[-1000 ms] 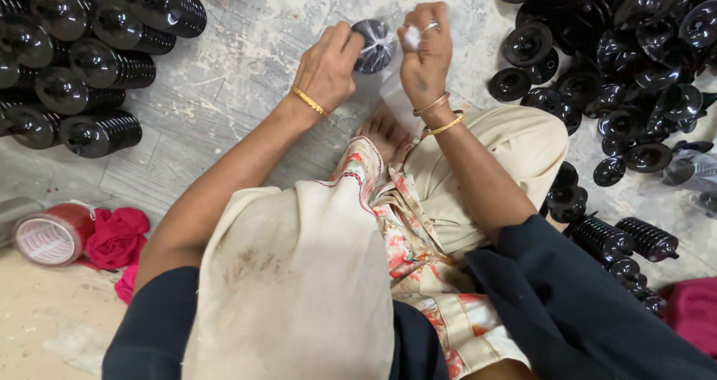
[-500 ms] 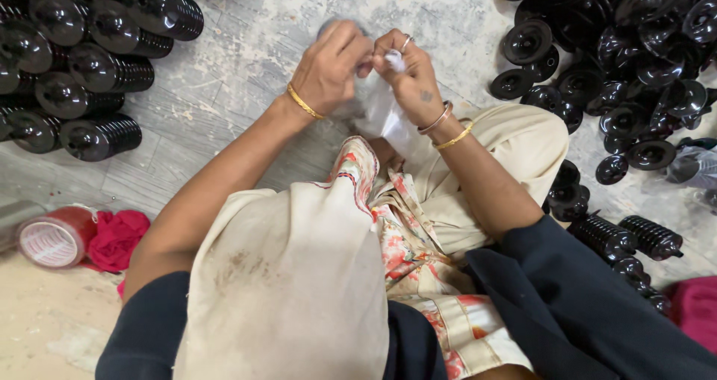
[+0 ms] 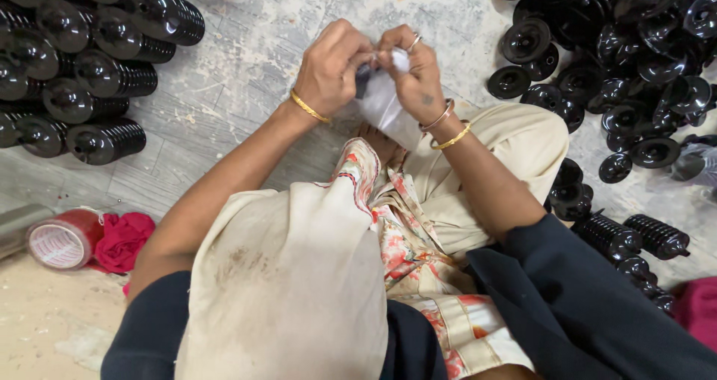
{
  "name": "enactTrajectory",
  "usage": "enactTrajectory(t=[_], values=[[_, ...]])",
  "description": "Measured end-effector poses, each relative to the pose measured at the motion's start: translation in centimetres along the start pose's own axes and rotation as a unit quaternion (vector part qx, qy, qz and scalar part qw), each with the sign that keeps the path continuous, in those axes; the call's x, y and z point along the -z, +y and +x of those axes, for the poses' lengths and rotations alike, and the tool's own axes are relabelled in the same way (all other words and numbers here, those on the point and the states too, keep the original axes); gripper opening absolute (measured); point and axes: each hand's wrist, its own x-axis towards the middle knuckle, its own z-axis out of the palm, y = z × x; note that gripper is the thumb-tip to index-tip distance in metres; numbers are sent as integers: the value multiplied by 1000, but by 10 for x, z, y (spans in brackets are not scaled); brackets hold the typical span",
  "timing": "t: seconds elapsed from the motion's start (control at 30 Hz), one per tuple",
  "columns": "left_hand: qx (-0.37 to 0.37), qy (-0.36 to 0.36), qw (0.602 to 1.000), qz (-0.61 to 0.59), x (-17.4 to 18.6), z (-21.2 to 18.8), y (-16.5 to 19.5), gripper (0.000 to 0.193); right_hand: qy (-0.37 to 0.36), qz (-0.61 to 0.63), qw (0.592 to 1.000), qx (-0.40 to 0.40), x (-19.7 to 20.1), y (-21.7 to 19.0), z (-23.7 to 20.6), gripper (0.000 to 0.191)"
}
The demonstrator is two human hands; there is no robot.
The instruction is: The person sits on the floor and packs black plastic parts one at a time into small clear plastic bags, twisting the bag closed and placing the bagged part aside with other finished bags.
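I sit on the floor with both hands raised close together over my knees. My left hand (image 3: 332,70) is closed around a small dark round piece (image 3: 364,81), mostly hidden by the fingers. My right hand (image 3: 414,73) pinches a white cloth (image 3: 385,107) against that piece; the cloth hangs down below the hands. Gold bangles circle both wrists and a ring shows on the right hand.
Stacked rows of glossy black ribbed discs (image 3: 82,59) lie at the upper left. A loose heap of black discs (image 3: 612,59) spreads at the right. A red-rimmed tape roll (image 3: 60,242) and a pink cloth (image 3: 123,238) sit at the lower left on the grey floor (image 3: 246,59).
The black piece, held up in plain sight a second ago, is now covered by my fingers and the white cloth. Both hands drew closer together and slightly toward me.
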Motion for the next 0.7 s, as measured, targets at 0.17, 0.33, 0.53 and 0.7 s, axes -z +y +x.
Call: enactTrajectory(t=[0.17,0.33,0.53,0.7], values=[[40,-1,997,-68,-5,2,-2,17,-20,-17,999,34,5,1,-4,9],[57,-7,988,-143,-2,1,-4,15,12,236,966,-109,10,-2,3,17],[-85,-22,996,31,5,0,-1,22,-49,273,943,-185,27,-13,8,45],[-106,-32,992,66,3,-2,-2,22,-25,117,991,-67,19,-10,2,49]])
